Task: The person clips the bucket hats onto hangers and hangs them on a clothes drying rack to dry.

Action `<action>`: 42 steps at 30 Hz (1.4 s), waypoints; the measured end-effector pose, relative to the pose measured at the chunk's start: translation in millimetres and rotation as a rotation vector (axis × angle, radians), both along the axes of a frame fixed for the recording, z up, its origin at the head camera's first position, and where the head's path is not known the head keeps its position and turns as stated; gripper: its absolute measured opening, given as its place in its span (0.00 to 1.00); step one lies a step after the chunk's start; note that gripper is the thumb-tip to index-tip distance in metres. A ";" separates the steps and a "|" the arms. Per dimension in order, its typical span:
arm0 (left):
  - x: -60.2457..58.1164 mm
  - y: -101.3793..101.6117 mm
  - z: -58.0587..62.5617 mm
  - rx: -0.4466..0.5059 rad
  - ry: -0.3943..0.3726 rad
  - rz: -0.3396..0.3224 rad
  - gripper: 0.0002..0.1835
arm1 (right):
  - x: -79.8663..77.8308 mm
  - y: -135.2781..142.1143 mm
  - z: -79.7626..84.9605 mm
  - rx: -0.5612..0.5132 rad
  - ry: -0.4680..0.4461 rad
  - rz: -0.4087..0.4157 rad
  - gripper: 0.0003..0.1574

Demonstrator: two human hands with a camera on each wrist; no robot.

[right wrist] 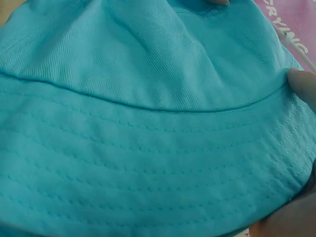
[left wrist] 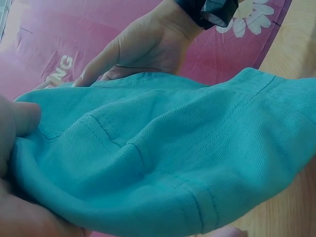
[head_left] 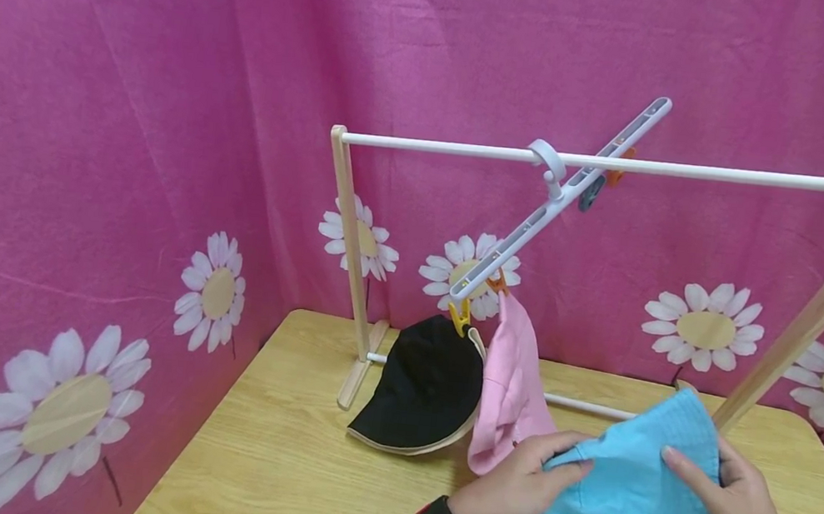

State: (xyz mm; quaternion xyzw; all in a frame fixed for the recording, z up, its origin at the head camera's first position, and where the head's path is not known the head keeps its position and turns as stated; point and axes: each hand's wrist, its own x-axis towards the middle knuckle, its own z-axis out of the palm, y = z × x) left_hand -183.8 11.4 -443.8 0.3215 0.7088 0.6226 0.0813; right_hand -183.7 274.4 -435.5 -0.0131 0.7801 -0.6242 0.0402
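Observation:
Both hands hold a light blue bucket hat (head_left: 632, 490) above the front of the table. My left hand (head_left: 526, 480) pinches its left side between thumb and fingers. On the other side, my right hand (head_left: 744, 501) grips the brim, thumb on top and fingers behind. Stitched rows run along the brim (right wrist: 148, 148) in the right wrist view; the crown (left wrist: 148, 133) looks creased in the left wrist view. Just beyond the left hand, a pink hat (head_left: 512, 385) hangs from an orange clip (head_left: 497, 282). Beside it a black bucket hat (head_left: 421, 388) hangs from a yellow clip (head_left: 460, 317).
A grey clip hanger (head_left: 520, 233) hooks over the white rail (head_left: 730, 174) of a wooden-legged rack (head_left: 350, 242). Its far end carries a dark grey clip (head_left: 591, 194) and another orange clip (head_left: 619, 171). The wooden table (head_left: 248, 449) meets a pink flowered cloth (head_left: 131, 135).

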 end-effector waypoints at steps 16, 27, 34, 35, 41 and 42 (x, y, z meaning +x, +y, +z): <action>-5.5 -8.0 9.2 -0.062 -0.023 -0.035 0.17 | -4.3 -1.2 15.1 -0.168 0.113 0.053 0.28; -8.4 -10.8 10.8 -0.084 -0.006 -0.042 0.15 | -2.7 -9.1 21.2 -0.221 0.200 0.070 0.22; -12.9 -13.4 20.2 -0.212 0.037 0.038 0.19 | -8.2 -12.8 23.2 -0.099 0.236 0.037 0.16; -14.0 -13.9 22.6 -0.222 0.042 0.043 0.21 | -9.0 -12.8 23.4 -0.082 0.240 0.033 0.16; -20.8 -15.3 39.5 -0.227 0.070 0.020 0.24 | -12.8 -9.2 25.5 0.038 0.252 0.011 0.17; -21.4 -15.5 42.3 -0.237 0.074 0.018 0.24 | -13.5 -8.2 26.4 0.071 0.257 0.005 0.18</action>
